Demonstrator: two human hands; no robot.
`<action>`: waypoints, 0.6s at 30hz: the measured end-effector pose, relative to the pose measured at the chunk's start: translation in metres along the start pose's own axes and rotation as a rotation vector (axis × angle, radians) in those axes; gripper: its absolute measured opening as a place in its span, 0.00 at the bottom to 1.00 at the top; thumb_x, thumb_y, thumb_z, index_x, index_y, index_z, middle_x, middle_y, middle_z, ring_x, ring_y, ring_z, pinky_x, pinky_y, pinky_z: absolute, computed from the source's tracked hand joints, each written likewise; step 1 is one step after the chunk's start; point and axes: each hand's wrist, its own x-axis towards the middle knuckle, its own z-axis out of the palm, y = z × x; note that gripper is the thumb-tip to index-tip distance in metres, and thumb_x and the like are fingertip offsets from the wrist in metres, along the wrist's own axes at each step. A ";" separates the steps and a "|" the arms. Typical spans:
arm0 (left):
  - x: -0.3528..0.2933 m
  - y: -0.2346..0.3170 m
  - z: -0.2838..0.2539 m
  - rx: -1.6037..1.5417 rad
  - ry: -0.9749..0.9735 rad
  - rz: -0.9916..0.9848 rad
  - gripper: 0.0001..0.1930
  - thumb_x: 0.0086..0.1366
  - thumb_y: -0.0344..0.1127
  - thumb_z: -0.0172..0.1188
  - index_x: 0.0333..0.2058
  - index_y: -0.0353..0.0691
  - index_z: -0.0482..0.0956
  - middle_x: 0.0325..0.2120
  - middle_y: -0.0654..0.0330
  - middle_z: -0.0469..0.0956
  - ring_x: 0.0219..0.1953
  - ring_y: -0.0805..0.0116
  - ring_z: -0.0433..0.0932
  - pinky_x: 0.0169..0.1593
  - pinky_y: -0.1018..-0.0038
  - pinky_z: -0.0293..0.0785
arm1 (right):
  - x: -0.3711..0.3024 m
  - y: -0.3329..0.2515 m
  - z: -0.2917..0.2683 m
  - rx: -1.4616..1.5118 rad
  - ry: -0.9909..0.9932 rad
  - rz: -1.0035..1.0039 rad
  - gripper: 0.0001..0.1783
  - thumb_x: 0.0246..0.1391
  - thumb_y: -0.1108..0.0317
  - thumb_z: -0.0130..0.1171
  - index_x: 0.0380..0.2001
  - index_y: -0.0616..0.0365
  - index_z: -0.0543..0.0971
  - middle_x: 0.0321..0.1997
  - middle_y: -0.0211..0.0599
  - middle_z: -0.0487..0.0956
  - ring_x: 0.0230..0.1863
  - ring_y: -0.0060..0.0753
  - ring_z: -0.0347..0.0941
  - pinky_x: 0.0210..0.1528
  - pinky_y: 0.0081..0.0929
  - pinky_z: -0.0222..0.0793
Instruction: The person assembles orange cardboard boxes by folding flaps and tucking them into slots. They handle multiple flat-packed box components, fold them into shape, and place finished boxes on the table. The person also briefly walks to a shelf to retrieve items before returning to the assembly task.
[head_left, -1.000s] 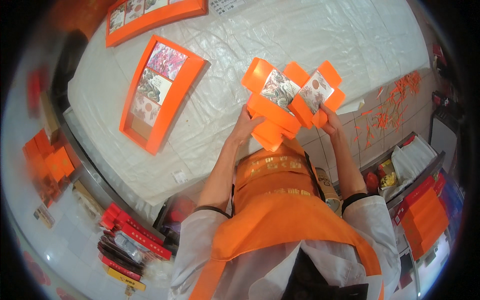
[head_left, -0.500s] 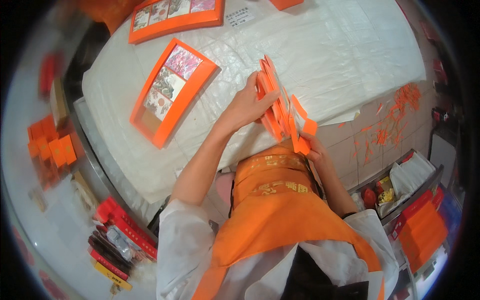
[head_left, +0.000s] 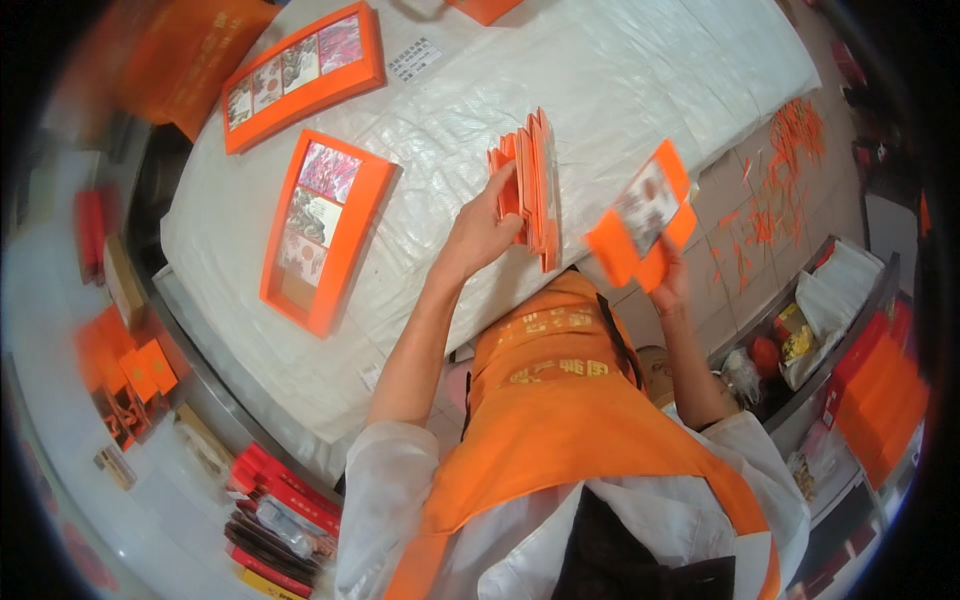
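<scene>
Near the front edge of the covered table, my left hand (head_left: 476, 235) grips a stack of flat orange card pieces (head_left: 538, 195), held on edge with its fingers behind. To the right, my right hand (head_left: 672, 284) holds up a single flapped orange card piece (head_left: 648, 208) by its lower flap. A landscape picture fills that piece's middle, and its edges are slightly blurred. Left of the stack lies an orange frame-shaped box (head_left: 360, 232) with several picture panels and one bare brown slot. Farther back lies a similar orange box (head_left: 303, 78) filled with picture panels.
White plastic sheeting (head_left: 440, 130) covers the table. Orange paper strips (head_left: 790, 160) litter the tiled floor at right. Red and orange packages (head_left: 285, 490) stand lower left, beside orange boxes (head_left: 140, 370). A bin of bags (head_left: 835, 290) is at right.
My right hand has pulled one card piece away from the stack and moved it right. My left hand still holds the rest. The view has shifted slightly.
</scene>
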 end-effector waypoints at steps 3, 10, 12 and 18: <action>0.004 0.003 0.014 0.074 0.104 0.191 0.33 0.53 0.36 0.53 0.60 0.44 0.59 0.41 0.46 0.75 0.41 0.53 0.76 0.45 0.65 0.70 | -0.009 0.001 0.047 0.228 -0.361 0.091 0.22 0.60 0.63 0.46 0.56 0.60 0.65 0.56 0.41 0.70 0.58 0.40 0.64 0.65 0.45 0.52; 0.006 0.013 0.044 0.257 0.062 0.285 0.35 0.53 0.37 0.58 0.61 0.48 0.56 0.37 0.47 0.76 0.39 0.50 0.76 0.42 0.63 0.71 | 0.013 0.041 0.137 0.128 -0.448 0.055 0.20 0.62 0.60 0.43 0.53 0.59 0.67 0.55 0.36 0.70 0.56 0.38 0.66 0.59 0.39 0.59; 0.003 0.013 0.043 0.074 0.057 0.109 0.35 0.53 0.34 0.57 0.61 0.47 0.56 0.34 0.46 0.77 0.36 0.52 0.77 0.40 0.64 0.72 | 0.015 0.034 0.140 0.090 -0.383 -0.035 0.20 0.62 0.59 0.43 0.53 0.58 0.66 0.55 0.36 0.70 0.56 0.37 0.66 0.59 0.39 0.59; -0.010 0.003 0.020 0.150 0.120 0.130 0.34 0.56 0.27 0.49 0.62 0.46 0.52 0.36 0.44 0.77 0.35 0.51 0.78 0.40 0.65 0.72 | 0.011 0.019 0.122 -0.003 -0.245 -0.191 0.21 0.62 0.59 0.43 0.54 0.59 0.65 0.56 0.38 0.70 0.57 0.38 0.65 0.60 0.40 0.59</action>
